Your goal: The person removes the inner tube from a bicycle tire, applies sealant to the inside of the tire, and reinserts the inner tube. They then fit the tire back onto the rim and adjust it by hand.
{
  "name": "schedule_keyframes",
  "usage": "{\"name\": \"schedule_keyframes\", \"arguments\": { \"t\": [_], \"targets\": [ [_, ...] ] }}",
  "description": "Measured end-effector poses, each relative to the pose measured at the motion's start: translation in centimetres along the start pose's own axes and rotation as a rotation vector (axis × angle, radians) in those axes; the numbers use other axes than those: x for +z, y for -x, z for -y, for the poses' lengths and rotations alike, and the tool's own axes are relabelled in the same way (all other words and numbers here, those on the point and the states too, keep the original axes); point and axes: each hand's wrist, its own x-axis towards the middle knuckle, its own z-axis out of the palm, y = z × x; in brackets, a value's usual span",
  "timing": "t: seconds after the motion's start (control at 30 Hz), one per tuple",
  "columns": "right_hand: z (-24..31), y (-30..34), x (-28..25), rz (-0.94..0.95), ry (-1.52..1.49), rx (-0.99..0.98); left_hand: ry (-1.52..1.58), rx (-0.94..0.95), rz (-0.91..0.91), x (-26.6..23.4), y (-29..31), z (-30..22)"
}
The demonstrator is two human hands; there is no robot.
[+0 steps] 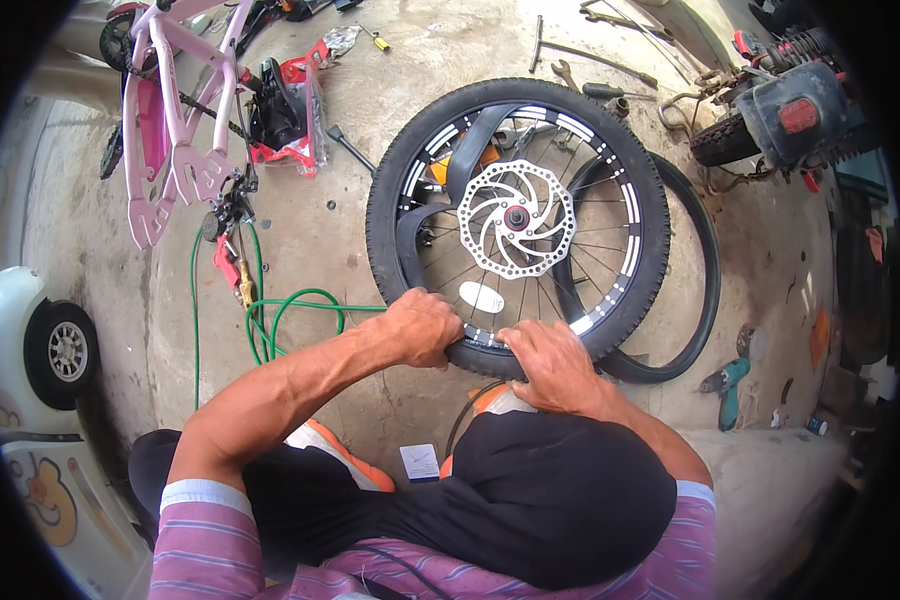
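Note:
A bicycle wheel with a knobbly black tyre (pixel 653 225) stands or leans in front of me; a drilled silver brake disc (pixel 560 215) faces me at its hub. My left hand (pixel 425 328) is closed over the tyre at its near edge. A little to the right, my right hand (pixel 555 365) grips the same edge, thumb on the rim side. A flat black rubber band, like a limp inner tube (pixel 465 165), loops out over the spokes on the left. Part of what lies under my palms is hidden.
Behind the wheel to the right lies another black rubber ring (pixel 710 270). A green hose (pixel 310 293) coils at left, below a pink bicycle frame (pixel 170 110). Hand tools (pixel 600 90) lie beyond the wheel. A teal power tool (pixel 727 378) and a motorcycle (pixel 795 115) are at right.

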Motion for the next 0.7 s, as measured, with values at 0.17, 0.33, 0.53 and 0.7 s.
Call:
{"name": "schedule_keyframes", "arguments": {
  "t": [0.17,0.33,0.53,0.7],
  "targets": [
    [-0.7,0.3,0.0,-0.005,-0.007,-0.071,0.076,0.086,-0.152,0.3,0.9,0.2],
    [-2.3,0.0,-0.7,0.295,0.100,-0.050,0.273,0.144,-0.259,1.7,0.7,-0.4],
    [-0.5,-0.8,-1.2,0.171,0.067,-0.017,0.306,0.074,-0.129,0.9,-0.1,-0.8],
    [0.9,-1.4,2.0,0.011,0.012,0.151,0.464,0.088,-0.195,1.1,-0.6,-2.4]
  ]
}}
